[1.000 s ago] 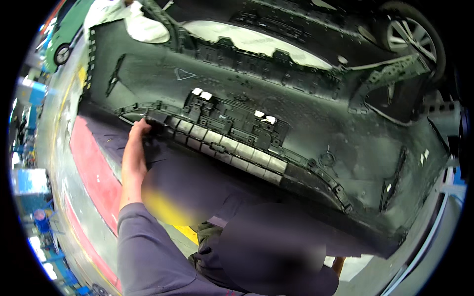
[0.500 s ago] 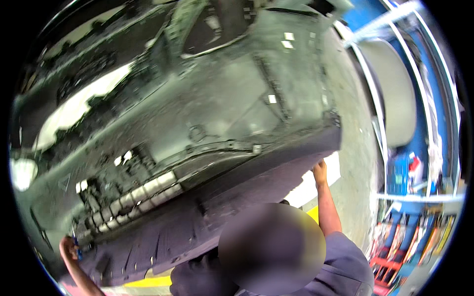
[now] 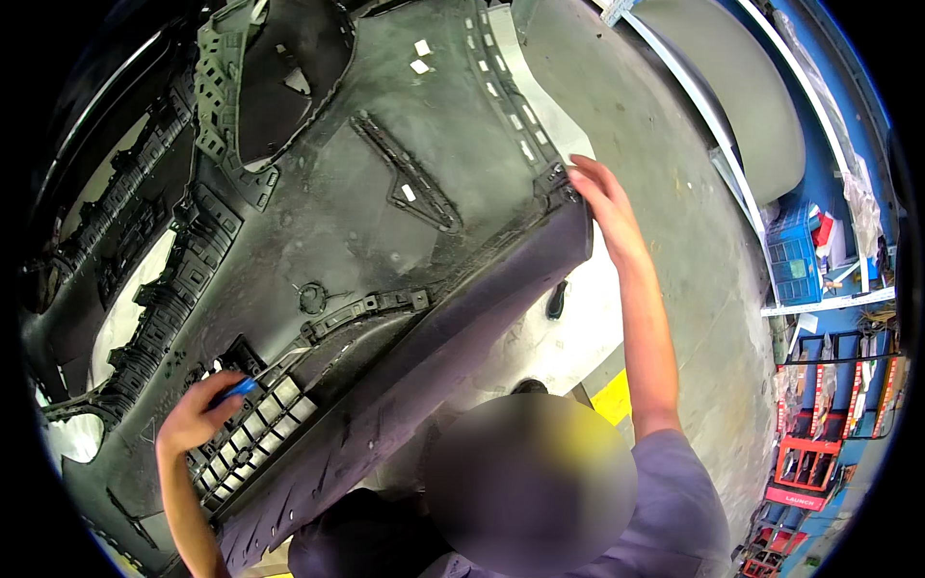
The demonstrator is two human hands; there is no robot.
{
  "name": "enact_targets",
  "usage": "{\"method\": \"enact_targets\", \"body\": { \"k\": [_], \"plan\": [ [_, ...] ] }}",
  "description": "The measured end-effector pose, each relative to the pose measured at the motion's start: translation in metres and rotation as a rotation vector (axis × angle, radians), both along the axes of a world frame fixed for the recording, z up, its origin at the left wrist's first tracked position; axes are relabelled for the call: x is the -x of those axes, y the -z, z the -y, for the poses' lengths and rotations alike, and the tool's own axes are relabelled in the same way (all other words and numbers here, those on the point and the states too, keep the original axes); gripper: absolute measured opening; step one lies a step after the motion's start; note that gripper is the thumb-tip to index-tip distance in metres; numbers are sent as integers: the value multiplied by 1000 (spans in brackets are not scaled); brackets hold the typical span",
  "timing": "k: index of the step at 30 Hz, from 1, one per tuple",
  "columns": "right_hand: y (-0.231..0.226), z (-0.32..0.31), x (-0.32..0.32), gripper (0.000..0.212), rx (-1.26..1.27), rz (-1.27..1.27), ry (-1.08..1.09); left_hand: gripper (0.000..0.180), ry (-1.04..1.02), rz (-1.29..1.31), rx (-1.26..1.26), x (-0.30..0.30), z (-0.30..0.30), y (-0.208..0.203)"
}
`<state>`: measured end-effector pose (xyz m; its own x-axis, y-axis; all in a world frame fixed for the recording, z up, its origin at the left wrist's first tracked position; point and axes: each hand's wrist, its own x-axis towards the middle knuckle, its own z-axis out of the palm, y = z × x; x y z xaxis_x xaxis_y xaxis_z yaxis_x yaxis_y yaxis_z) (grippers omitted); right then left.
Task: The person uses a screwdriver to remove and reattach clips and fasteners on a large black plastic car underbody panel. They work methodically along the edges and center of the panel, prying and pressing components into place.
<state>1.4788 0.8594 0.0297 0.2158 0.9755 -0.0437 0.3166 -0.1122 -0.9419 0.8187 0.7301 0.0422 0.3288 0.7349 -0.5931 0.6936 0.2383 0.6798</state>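
Observation:
A large black plastic car bumper (image 3: 371, 173) fills the left and middle of the head view, its inner side with ribs, clips and brackets facing me. My left hand (image 3: 200, 416) is closed around a small blue object (image 3: 234, 391), perhaps a tool handle; most of it is hidden in the fingers. That hand is over the bumper, beside a pale, grid-like insert (image 3: 258, 431) near its lower edge. At the bumper's right end, my right hand (image 3: 609, 207) holds the corner, fingers over the edge by a small bracket (image 3: 556, 188).
Metal shelving (image 3: 756, 226) stands along the right, with a large grey panel (image 3: 723, 87), a blue crate (image 3: 793, 255) and red racks (image 3: 807, 462). Grey floor (image 3: 699, 318) lies between the bumper and the shelves. A yellow floor marking (image 3: 613, 397) shows beside my right arm.
My left hand has moved right and up along the bumper with the blue object. My right hand has moved up to the bumper's corner. The bumper now appears more slanted in view.

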Motion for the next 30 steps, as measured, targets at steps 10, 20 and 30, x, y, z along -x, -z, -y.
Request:
{"method": "enact_targets", "body": {
  "k": [10, 20, 30],
  "plan": [
    [26, -4, -1, 52, 107, -378, -14, 25, 145, 328, -202, -302, -71, 42],
    [44, 6, -10, 48, -25, -398, -57, 29, -71, 227, 120, -384, -54, 74],
    [50, 10, -22, 48, -34, -468, -91, 27, 14, 155, -324, -387, -48, 91]
  ]
}}
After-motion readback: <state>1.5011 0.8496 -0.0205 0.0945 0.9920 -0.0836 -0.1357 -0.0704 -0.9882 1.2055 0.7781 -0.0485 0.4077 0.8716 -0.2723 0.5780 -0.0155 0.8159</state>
